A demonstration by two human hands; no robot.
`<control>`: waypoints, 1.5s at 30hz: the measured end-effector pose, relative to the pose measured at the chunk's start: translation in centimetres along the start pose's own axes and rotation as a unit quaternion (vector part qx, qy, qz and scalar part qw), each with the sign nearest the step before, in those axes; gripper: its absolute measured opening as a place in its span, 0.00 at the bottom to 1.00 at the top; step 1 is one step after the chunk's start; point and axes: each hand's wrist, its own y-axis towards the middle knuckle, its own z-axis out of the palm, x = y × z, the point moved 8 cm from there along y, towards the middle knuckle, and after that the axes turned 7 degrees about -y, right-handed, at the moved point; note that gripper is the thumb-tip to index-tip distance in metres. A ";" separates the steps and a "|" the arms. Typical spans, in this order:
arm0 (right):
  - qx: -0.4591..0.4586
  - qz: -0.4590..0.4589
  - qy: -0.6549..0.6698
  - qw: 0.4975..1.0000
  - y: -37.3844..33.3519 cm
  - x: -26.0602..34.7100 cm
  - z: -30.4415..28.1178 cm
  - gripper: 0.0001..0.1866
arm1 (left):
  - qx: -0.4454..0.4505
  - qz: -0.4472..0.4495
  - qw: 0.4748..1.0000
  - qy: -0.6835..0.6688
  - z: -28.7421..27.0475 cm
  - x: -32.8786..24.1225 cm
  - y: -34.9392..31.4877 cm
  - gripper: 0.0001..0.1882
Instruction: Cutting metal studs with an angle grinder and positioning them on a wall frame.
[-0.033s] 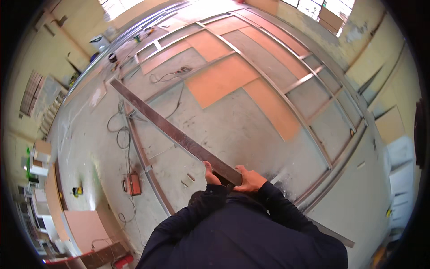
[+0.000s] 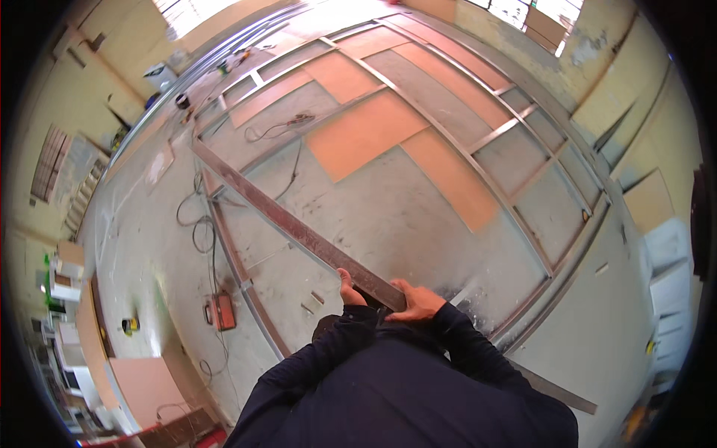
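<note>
Fingers (image 2: 402,286) either side of bar (image 2: 299,229)

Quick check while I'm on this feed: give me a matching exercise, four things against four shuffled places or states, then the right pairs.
Things
1. Boxy orange-red machine
2. Long reddish-brown metal bar
3. Flat tan rectangular board
4. Large metal frame

Places or states
A. Held near one end by the left hand and right hand
B. At the pale yellow right-hand wall
C. Flat orange boards show between its bars
D. On the grey floor, left of the frame

Pairs: 1-D, 2-A, 3-B, 4-C
</note>
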 end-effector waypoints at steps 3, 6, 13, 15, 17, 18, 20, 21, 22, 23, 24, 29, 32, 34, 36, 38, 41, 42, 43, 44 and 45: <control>0.053 0.027 0.033 0.998 -4.2 -3.3 0.6 0.49 | -0.040 -0.013 0.999 0.015 -0.9 0.6 4.6 0.37; 0.107 0.094 0.122 0.982 -11.6 -7.1 2.3 0.40 | -0.031 -0.008 0.999 0.024 -7.1 1.5 13.9 0.39; 0.040 0.457 0.014 0.889 -31.9 -10.1 9.3 0.32 | -0.104 -0.174 0.977 0.070 -5.0 1.2 20.3 0.48; -0.036 0.492 -0.056 0.868 -31.3 -7.8 11.8 0.30 | -0.108 -0.197 0.970 0.090 -4.8 0.8 21.9 0.48; -0.110 0.492 -0.058 0.862 -27.4 -3.9 10.9 0.30 | -0.073 -0.207 0.964 0.148 -4.6 0.4 24.6 0.41; -0.142 0.497 -0.032 0.856 -25.2 -1.0 10.0 0.31 | -0.082 -0.209 0.964 0.141 -5.3 0.9 25.7 0.41; -0.138 0.501 -0.075 0.851 -21.1 1.1 10.0 0.32 | 0.011 -0.229 0.938 0.259 -5.7 1.8 28.3 0.30; -0.149 0.513 -0.108 0.838 -19.2 1.9 10.2 0.33 | 0.011 -0.236 0.936 0.260 -6.0 1.8 29.0 0.30; -0.147 0.515 -0.107 0.837 -16.2 2.8 10.1 0.33 | 0.001 -0.241 0.933 0.268 -7.0 2.4 29.3 0.29; -0.142 0.520 -0.088 0.838 -13.0 3.4 9.3 0.34 | -0.011 -0.247 0.929 0.276 -8.5 2.6 29.1 0.28; -0.138 0.530 -0.066 0.834 -11.1 4.0 9.2 0.35 | -0.021 -0.257 0.923 0.286 -9.4 2.9 29.2 0.28; -0.118 0.557 -0.066 0.820 -4.9 4.3 10.2 0.36 | -0.064 -0.285 0.897 0.332 -12.4 1.4 32.2 0.25; -0.116 0.558 -0.054 0.820 -2.3 4.8 9.8 0.35 | -0.088 -0.300 0.877 0.365 -12.1 1.3 35.2 0.23; -0.108 0.542 -0.059 0.832 0.0 5.3 8.9 0.34 | -0.114 -0.298 0.870 0.376 -12.8 -1.0 37.3 0.22; -0.113 0.502 -0.079 0.854 2.4 6.0 7.5 0.31 | -0.129 -0.296 0.866 0.381 -13.4 -2.6 37.5 0.21; -0.121 0.507 -0.079 0.850 3.4 5.5 7.6 0.31 | -0.096 -0.313 0.886 0.328 -10.4 -2.8 36.9 0.22; -0.125 0.486 -0.087 0.860 5.3 5.5 6.6 0.30 | -0.078 -0.316 0.882 0.340 -8.7 -5.9 37.3 0.21; -0.119 0.475 -0.088 0.868 5.8 5.6 6.6 0.30 | -0.083 -0.313 0.889 0.324 -9.0 -6.4 37.6 0.21; -0.119 0.477 -0.087 0.867 5.9 5.4 6.7 0.30 | -0.082 -0.315 0.888 0.325 -9.4 -6.5 37.6 0.21; -0.118 0.475 -0.088 0.868 5.9 5.1 6.8 0.31 | -0.077 -0.305 0.897 0.311 -9.7 -6.5 37.6 0.20; -0.118 0.476 -0.087 0.867 5.8 4.8 6.8 0.32 | -0.071 -0.298 0.904 0.297 -9.6 -6.4 37.4 0.19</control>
